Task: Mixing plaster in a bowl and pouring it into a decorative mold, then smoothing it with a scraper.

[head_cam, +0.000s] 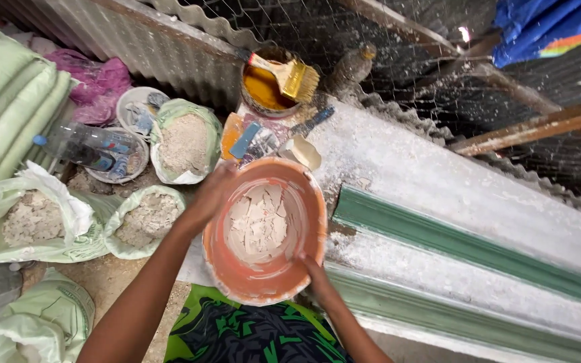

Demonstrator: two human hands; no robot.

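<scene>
Both hands, left hand (211, 195) and right hand (312, 269), seemingly grip the orange bowl (237, 269) by its rim

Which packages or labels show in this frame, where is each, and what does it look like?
Stacked sacks: far left, pale green, full, small dark green mark.
Open bags: left of the orange bowl, pale green and white, rolled down over grey-white powder.
Plastic bottle: lying in a white tub at left, clear, blue cap, blue label.
No signs or screens.
</scene>
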